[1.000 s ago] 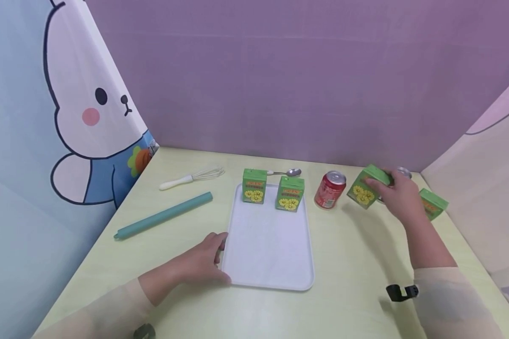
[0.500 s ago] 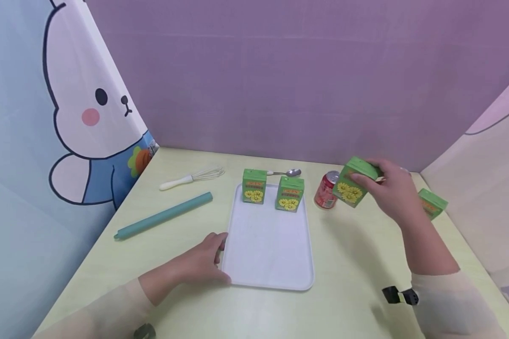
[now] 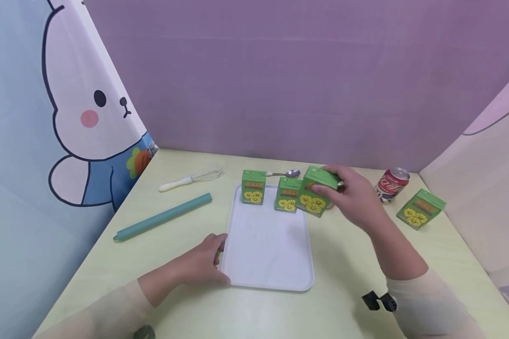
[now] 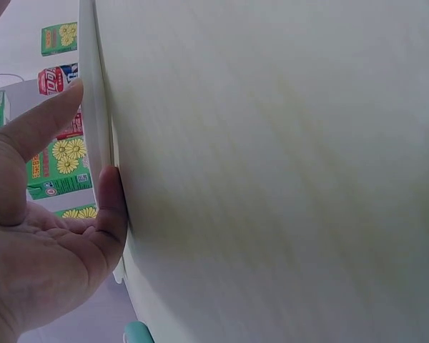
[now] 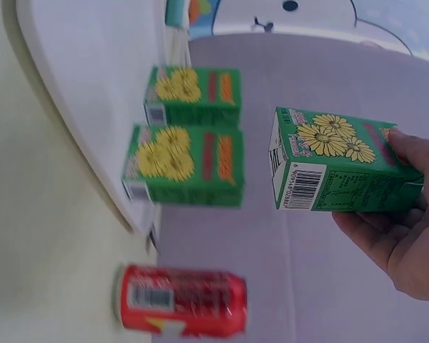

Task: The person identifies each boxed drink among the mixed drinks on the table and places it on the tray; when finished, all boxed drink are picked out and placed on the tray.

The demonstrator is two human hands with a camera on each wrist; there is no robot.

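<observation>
The right hand [image 3: 356,200] has its grip closed round a small green cardboard drink carton with yellow flowers [image 3: 316,195], thumb on one side and fingers on the other, holding it in the air near the tray's far right edge. The left hand [image 3: 201,263] has a wide grip, its thumb and fingers spread against the left edge of a white rectangular tray with rounded corners [image 3: 267,249]. Two matching green cartons stand upright at the tray's far end: the left carton [image 3: 253,187] and the right carton [image 3: 285,197], apart from each other (the held one overlaps the right carton in the head view, though the right wrist view shows a gap). Just right of the tray stands a red metal can [image 5: 182,301], mostly hidden from the head camera. Farther right are a second red can [image 3: 391,185] and a fourth green carton [image 3: 421,208]. Behind the tray lies a metal spoon [image 3: 292,173]; to its left, a white-handled wire whisk [image 3: 191,179] and a teal rolling pin [image 3: 164,216] lie on the pale yellow surface [image 3: 254,315].
</observation>
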